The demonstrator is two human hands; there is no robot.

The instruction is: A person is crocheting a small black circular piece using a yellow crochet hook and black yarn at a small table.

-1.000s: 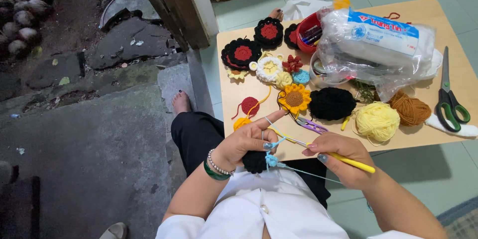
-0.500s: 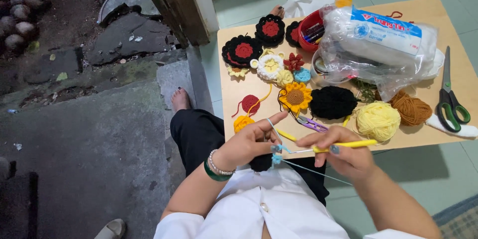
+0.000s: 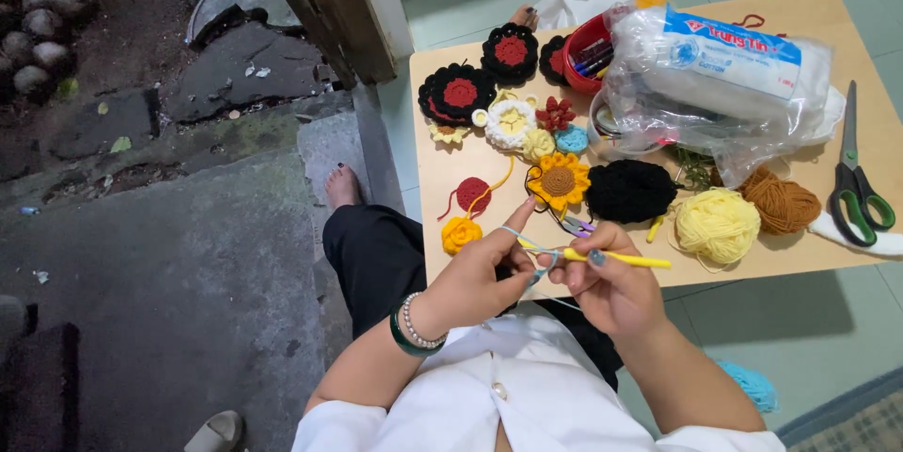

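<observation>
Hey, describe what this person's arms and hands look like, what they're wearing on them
Both forearms are bare below white sleeves pushed up near the elbows. The left hand has a dark green bangle and a pale beaded bracelet at its wrist. The right hand wears no jewellery; its thumbnail has grey-blue polish.

Head view, steeply down; close overhead

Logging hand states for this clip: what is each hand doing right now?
Left hand: closed, pinching light blue yarn at the fingertips.
Right hand: closed on a yellow crochet hook.
</observation>
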